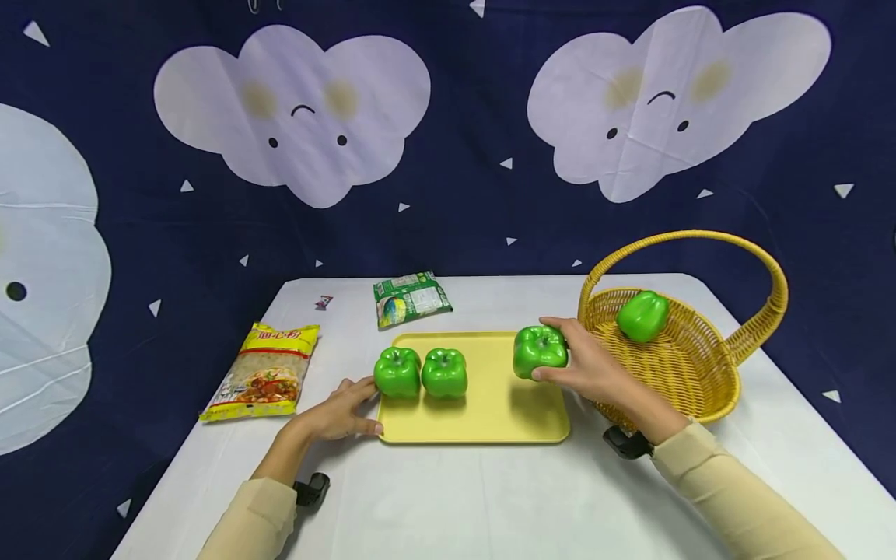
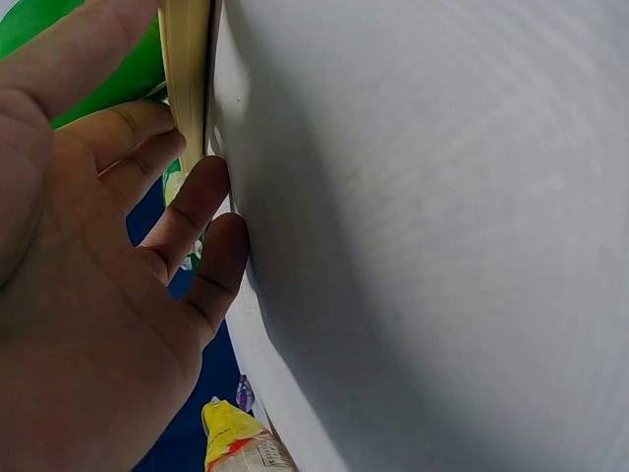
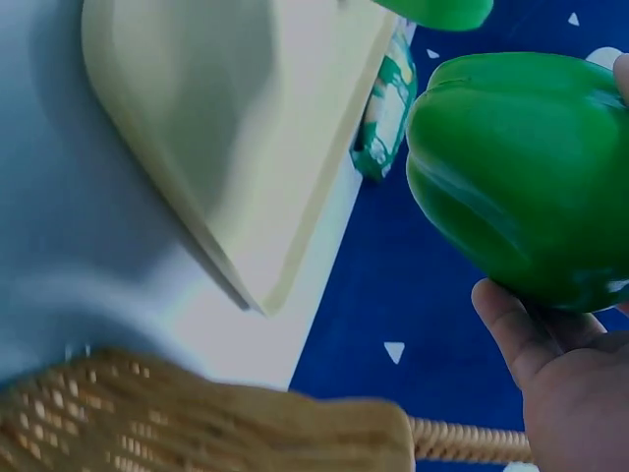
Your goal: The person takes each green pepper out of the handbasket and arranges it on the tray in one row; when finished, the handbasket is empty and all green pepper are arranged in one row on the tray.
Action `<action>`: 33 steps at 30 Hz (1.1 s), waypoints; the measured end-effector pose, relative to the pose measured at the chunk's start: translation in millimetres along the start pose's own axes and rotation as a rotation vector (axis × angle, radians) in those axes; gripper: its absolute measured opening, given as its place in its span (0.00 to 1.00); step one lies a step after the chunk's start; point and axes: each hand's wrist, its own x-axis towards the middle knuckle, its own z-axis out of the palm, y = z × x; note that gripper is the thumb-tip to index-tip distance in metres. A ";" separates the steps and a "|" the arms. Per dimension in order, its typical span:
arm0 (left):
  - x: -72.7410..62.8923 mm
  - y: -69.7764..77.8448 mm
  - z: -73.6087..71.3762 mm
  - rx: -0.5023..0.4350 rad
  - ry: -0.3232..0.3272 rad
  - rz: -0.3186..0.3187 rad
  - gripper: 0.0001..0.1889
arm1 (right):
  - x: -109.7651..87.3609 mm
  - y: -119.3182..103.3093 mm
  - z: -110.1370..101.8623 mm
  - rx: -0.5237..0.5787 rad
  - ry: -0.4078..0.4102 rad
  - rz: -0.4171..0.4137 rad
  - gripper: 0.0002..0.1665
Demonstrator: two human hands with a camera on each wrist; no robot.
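In the head view my right hand [image 1: 591, 362] grips a green bell pepper [image 1: 539, 351] above the right end of a yellow tray [image 1: 490, 424]. The right wrist view shows that pepper [image 3: 531, 182] raised over the tray [image 3: 285, 236], with thumb and fingers around it. Two more bell peppers, one at the left edge [image 1: 397, 372] and one beside it [image 1: 444, 372], sit on the tray. My left hand [image 1: 343, 412] touches the tray's left edge with its fingers spread, seen also in the left wrist view, where the hand [image 2: 108, 256] holds nothing.
At the right stands a yellow wicker basket [image 1: 728, 389] with a tall handle and one green pepper [image 1: 642, 316] inside. A yellow food packet [image 1: 266, 372] lies left of the tray. Behind it are a green packet [image 1: 411, 299] and a small wrapped item [image 1: 323, 302].
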 end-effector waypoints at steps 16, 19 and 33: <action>0.7 -0.3 0.1 0.001 0.004 0.006 0.45 | 9.8 -4.4 35.6 -0.032 -0.064 -0.001 0.48; 1.0 -0.1 -0.3 0.004 0.004 0.010 0.45 | 12.4 -6.4 41.4 -0.037 -0.085 0.009 0.48; 0.7 -1.1 0.0 -0.001 0.004 0.021 0.45 | 23.7 -8.9 58.8 -0.053 -0.136 0.041 0.50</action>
